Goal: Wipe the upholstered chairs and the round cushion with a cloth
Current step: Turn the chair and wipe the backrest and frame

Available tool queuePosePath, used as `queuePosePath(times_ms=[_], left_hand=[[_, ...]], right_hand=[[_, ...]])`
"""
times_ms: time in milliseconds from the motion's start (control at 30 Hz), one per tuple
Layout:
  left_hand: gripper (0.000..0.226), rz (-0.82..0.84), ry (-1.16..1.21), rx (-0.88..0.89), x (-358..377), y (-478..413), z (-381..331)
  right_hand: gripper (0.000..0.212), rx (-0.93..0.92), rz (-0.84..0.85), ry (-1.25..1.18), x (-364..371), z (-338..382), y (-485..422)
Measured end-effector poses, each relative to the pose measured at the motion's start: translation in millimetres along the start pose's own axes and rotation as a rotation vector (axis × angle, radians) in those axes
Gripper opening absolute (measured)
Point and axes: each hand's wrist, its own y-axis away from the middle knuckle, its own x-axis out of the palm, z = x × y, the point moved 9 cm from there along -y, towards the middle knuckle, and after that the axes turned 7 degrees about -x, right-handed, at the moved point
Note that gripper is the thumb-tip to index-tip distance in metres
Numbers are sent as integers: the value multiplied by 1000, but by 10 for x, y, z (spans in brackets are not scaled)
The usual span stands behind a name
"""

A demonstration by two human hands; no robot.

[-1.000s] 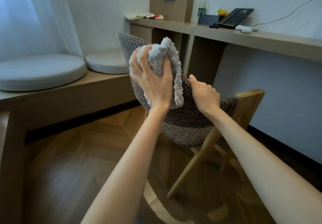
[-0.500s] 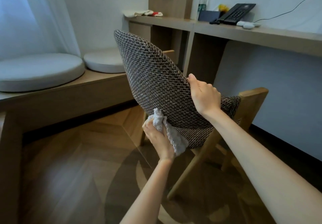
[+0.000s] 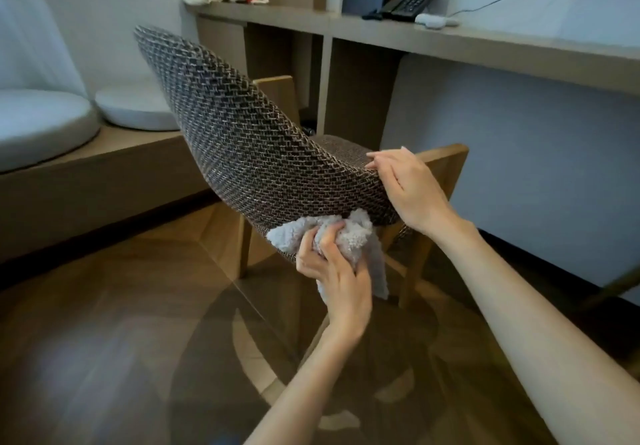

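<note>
Wooden floor (image 3: pixel 104 323), desk (image 3: pixel 485 46) — left hand (image 3: pixel 337 285) clutches cloth (image 3: pixel 353 236) against chair (image 3: pixel 249 139), right hand (image 3: pixel 412 188) slack.

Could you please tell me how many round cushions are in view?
2: one cushion on the bench at far left, the other cushion beside it, nearer the chair. More may be off-frame.

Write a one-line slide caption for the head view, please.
Left hand grips a grey cloth against the lower back of the woven upholstered chair; right hand rests on its edge.
</note>
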Motion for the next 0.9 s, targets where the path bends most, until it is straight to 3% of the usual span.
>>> queuePosePath(times_ms=[133, 300, 400, 600, 667, 733, 800, 900], left_hand=[[67, 241, 5, -46, 393, 306, 300], [47, 334, -60, 12, 802, -12, 219], [35, 321, -134, 73, 894, -43, 234], [63, 197, -166, 251, 837, 175, 463], [68, 180, -158, 285, 834, 256, 538], [58, 195, -167, 324, 796, 382, 670], [48, 232, -209, 333, 761, 518, 855], [50, 294, -281, 309, 761, 638, 1075]], right_hand=[[48, -21, -130, 229, -147, -159, 20], [43, 6, -300, 96, -131, -273, 49], [43, -26, -436, 61, -127, -262, 108], [43, -72, -567, 40, -98, -289, 137], [43, -67, -593, -5, -63, -328, 135], [42, -50, -596, -22, -23, -342, 166], [39, -49, -566, -25, 35, -305, 224], [38, -67, -475, -11, 127, -248, 350]])
